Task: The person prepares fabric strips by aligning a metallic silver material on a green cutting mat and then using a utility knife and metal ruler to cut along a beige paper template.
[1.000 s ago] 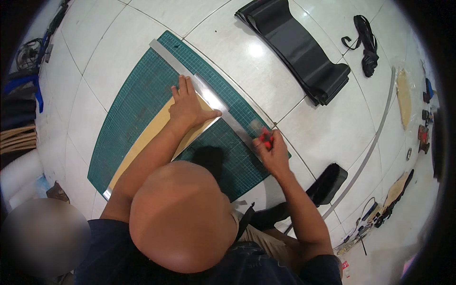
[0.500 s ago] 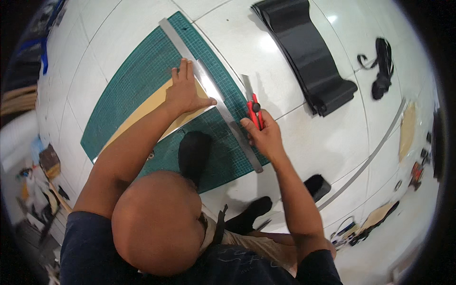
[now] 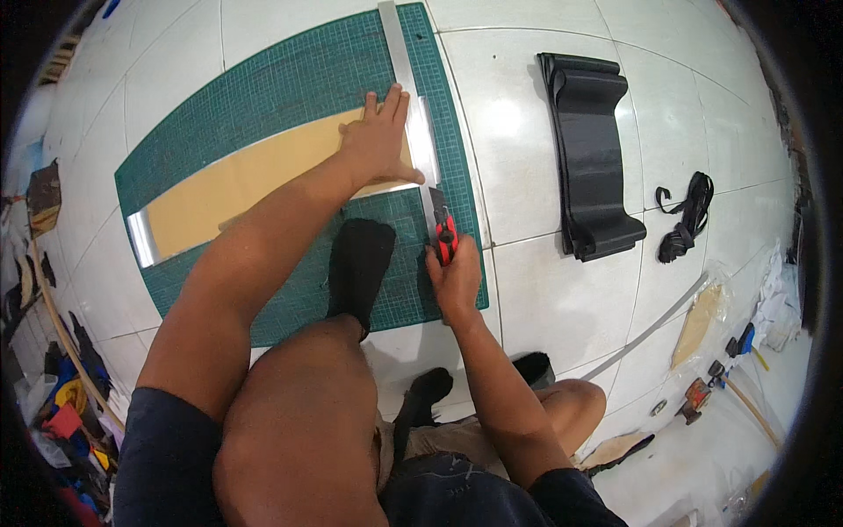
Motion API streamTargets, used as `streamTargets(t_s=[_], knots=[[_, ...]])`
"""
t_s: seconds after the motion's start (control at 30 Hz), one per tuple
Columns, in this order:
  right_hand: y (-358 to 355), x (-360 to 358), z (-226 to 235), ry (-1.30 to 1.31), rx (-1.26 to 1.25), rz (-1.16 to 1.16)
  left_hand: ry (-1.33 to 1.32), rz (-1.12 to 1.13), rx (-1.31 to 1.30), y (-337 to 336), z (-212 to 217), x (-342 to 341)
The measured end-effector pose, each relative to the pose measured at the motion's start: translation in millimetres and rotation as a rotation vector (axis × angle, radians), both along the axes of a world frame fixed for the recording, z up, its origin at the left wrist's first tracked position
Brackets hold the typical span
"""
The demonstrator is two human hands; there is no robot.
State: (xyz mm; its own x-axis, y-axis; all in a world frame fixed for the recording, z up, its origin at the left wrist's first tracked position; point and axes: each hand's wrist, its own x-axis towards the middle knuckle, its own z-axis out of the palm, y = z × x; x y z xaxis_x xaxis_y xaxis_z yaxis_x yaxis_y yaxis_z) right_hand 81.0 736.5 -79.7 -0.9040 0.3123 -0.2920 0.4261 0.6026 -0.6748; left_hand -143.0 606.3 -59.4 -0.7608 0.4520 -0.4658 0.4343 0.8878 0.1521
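Note:
My left hand [image 3: 378, 145] lies spread on the right end of a long tan panel [image 3: 255, 180] with shiny silver edges. Its fingertips and thumb reach to a steel ruler [image 3: 399, 53] laid across that end. In my right hand [image 3: 458, 279] is a red utility knife [image 3: 446, 239], gripped by the handle. The dark blade points away from me, over or beside the near part of the ruler; whether it touches anything I cannot tell. Panel and ruler rest on a green cutting mat [image 3: 290, 70]. The near end of the ruler is partly hidden by the knife and right hand.
My black-socked foot [image 3: 360, 263] stands on the mat between my arms. To the right on the white tiles lie a folded black sheet [image 3: 593, 158] and a bundle of black straps [image 3: 687, 220]. A long grey strip [image 3: 650, 327] and assorted clutter lie farther right.
The knife has come left from beside the mat to the ruler, its blade now near the ruler. My left hand stays spread on the panel. The whole view has shifted and turned.

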Motion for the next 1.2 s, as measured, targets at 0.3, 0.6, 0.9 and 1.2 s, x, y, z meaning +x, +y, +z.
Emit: streamTargets(t_s=[0.3, 0.6, 0.9, 1.2], knots=[[-1.9, 2.5, -7.7, 0.01, -0.039, -0.021, -0.003, -0.02, -0.026, -1.6, 3.8, -1.3], [-7.1, 2.8, -7.7, 0.037, -0.029, -0.069, 0.063, -0.016, 0.042, -7.5, -12.2, 0.4], [-3.3, 6.2, -12.9, 0.07, -0.005, -0.041, 0.027, -0.016, 0.037, -2.7, 0.4, -0.8], [-4.5, 4.6, -7.5, 0.069, -0.013, -0.054, -0.005, -0.014, 0.004, -0.9, 1.8, -1.6]])
